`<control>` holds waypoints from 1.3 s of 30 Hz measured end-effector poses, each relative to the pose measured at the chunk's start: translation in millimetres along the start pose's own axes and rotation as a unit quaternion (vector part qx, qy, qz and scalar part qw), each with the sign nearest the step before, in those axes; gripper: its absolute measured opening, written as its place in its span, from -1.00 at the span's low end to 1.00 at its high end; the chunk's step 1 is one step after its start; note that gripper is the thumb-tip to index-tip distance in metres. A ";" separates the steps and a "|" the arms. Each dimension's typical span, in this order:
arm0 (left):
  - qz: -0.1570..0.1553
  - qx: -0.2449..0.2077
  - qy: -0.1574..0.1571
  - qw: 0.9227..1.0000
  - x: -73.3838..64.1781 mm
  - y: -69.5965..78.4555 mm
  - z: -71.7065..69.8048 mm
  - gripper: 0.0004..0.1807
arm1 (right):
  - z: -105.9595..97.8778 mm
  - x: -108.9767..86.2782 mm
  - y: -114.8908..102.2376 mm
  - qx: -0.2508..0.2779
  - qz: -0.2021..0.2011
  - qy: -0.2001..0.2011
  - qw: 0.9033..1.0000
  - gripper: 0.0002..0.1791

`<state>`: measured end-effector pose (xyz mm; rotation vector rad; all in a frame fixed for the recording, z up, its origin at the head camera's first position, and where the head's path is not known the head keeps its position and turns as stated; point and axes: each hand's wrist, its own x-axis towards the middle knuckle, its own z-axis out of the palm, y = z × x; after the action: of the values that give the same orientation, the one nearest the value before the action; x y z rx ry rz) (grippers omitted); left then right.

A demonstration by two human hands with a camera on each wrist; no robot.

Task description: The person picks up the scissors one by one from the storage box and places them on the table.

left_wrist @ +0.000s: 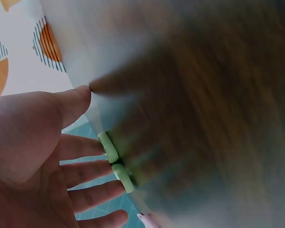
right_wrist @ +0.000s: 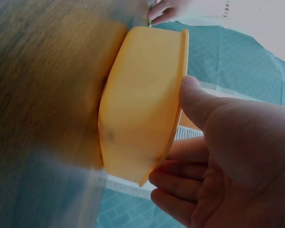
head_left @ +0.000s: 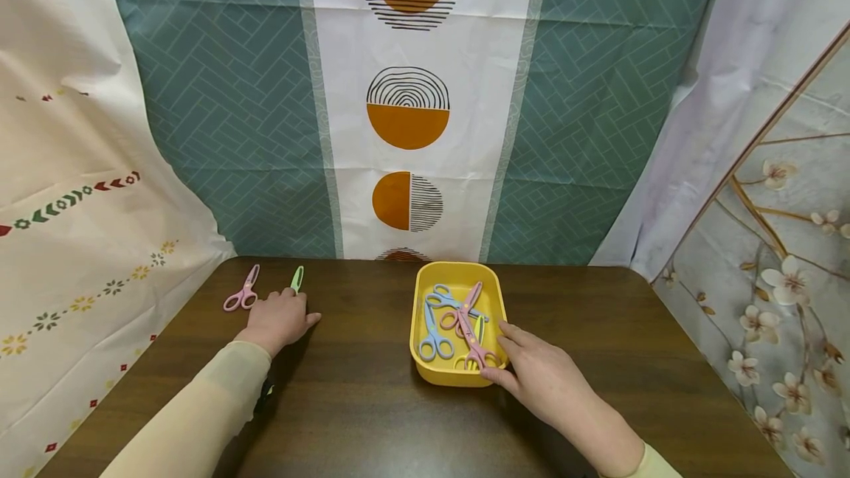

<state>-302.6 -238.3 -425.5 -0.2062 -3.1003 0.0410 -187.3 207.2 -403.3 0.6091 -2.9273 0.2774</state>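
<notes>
At the table's left side, my left hand [head_left: 279, 318] reaches over green-handled scissors [head_left: 296, 279]. In the left wrist view, its nearly straight fingers touch the two green handle loops [left_wrist: 122, 177], with the thumb held apart. Pink scissors [head_left: 243, 291] lie just left of that hand. My right hand [head_left: 547, 375] rests at the right side of a yellow bin [head_left: 458, 377], thumb and fingertips spread along the rim. Inside the bin are blue scissors [head_left: 434, 341], more blue scissors [head_left: 445, 296], pink scissors [head_left: 473, 341] and partly covered yellow-green scissors [head_left: 479, 327].
The dark wooden table [head_left: 358, 404] runs back to a teal and white curtain [head_left: 265, 131]. A cream cloth [head_left: 80, 242] hangs on the left, and a floral cloth [head_left: 783, 301] on the right.
</notes>
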 end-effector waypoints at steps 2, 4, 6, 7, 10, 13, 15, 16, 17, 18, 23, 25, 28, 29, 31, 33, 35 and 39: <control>-0.001 -0.002 0.000 1.000 0.9 -2.6 0.8 -0.42 | 0.3 -0.3 0.1 0.001 0.000 -0.001 1.000 -0.16; -0.002 -0.004 0.000 1.000 1.7 -4.9 1.5 -0.41 | 0.3 -0.4 0.4 0.003 0.001 0.000 1.000 -0.16; -0.003 -0.005 -0.001 1.000 2.3 -7.1 1.6 -0.41 | 0.4 -0.6 0.6 0.005 0.002 -0.001 1.000 -0.16; -0.003 -0.006 -0.001 1.000 2.5 -8.3 1.6 -0.41 | 0.4 -0.6 0.7 0.006 0.002 -0.001 1.000 -0.16; -0.004 -0.007 -0.002 1.000 3.5 -12.5 2.1 -0.40 | 0.8 -0.9 0.5 0.004 0.002 0.001 1.000 -0.16; -0.005 -0.010 -0.005 1.000 4.8 -16.9 4.1 -0.39 | 1.5 -1.3 0.0 0.000 0.000 0.004 1.000 -0.17; -0.006 -0.014 -0.007 1.000 5.6 -19.2 5.7 -0.37 | 1.6 -1.4 -0.2 -0.002 -0.002 0.006 1.000 -0.17; -0.007 -0.016 -0.008 1.000 6.1 -20.2 6.4 -0.37 | 1.8 -1.5 -0.3 -0.004 -0.002 0.007 1.000 -0.17; -0.008 -0.017 -0.008 1.000 6.5 -21.1 6.9 -0.37 | 1.8 -1.5 -0.3 -0.005 -0.003 0.008 1.000 -0.17; -0.010 -0.019 -0.009 1.000 6.9 -21.8 7.2 -0.36 | 1.8 -1.5 -0.3 -0.005 -0.004 0.010 1.000 -0.17; -0.014 -0.024 -0.011 1.000 7.6 -24.0 6.9 -0.35 | 1.5 -1.4 -0.5 -0.007 -0.005 0.011 1.000 -0.17; -0.014 -0.024 -0.011 1.000 7.5 -24.8 6.4 -0.36 | 1.4 -1.3 -0.7 -0.008 -0.004 0.010 1.000 -0.18; -0.011 -0.024 -0.009 1.000 7.5 -26.6 6.3 -0.35 | 1.3 -0.9 -0.8 -0.007 -0.003 0.008 1.000 -0.17; -0.011 -0.024 -0.008 1.000 7.5 -27.4 6.6 -0.35 | 1.2 -0.6 -0.7 -0.007 -0.002 0.007 1.000 -0.18; -0.011 -0.024 -0.007 1.000 7.6 -28.7 7.3 -0.35 | 1.1 -0.3 -0.5 -0.005 -0.001 0.005 1.000 -0.17; -0.013 -0.025 -0.007 1.000 7.6 -29.6 8.0 -0.36 | 0.9 0.1 -0.2 -0.004 -0.001 0.004 1.000 -0.17; -0.014 -0.027 -0.007 1.000 7.5 -30.3 8.1 -0.36 | 0.9 0.1 -0.1 -0.003 0.001 0.004 1.000 -0.17; -0.016 -0.028 -0.008 0.999 6.3 -30.0 5.3 -0.36 | 1.2 -0.3 -0.2 -0.002 0.001 0.006 1.000 -0.17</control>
<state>-313.0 -267.3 -429.7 -0.1587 -3.1219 -0.0455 -187.1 206.9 -404.4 0.6014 -2.9161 0.2750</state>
